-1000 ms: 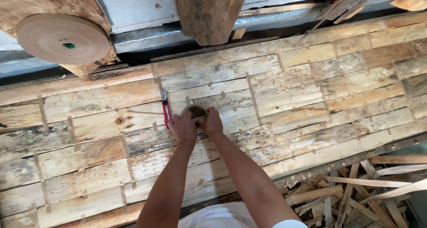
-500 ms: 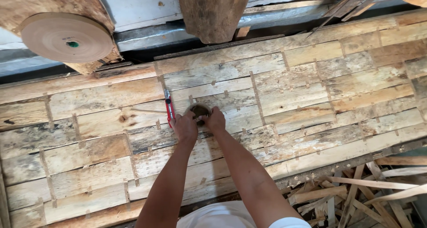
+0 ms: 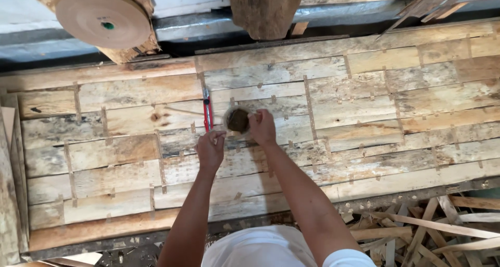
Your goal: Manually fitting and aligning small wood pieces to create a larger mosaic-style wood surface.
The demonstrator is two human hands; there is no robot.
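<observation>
A wide sheet of patched wood veneer strips [image 3: 364, 105] lies flat in front of me. My left hand [image 3: 210, 150] is closed, pinching something small by the thumb that I cannot make out. Just above that hand a red-handled tool [image 3: 207, 110] lies on the veneer. My right hand [image 3: 262, 127] grips a small round dark-filled container [image 3: 237, 119] and holds it just over the sheet. The two hands are close together near the sheet's middle.
A big roll of brown paper tape [image 3: 103, 16] sits on a log at the back left. Another log end [image 3: 266, 9] stands at the back centre. Loose veneer scraps [image 3: 432, 230] pile up at the lower right. Stacked boards line the left edge.
Both hands have stayed near the same spot on the sheet. The left hand has drawn back slightly from the container and closed more. The view has shifted a little.
</observation>
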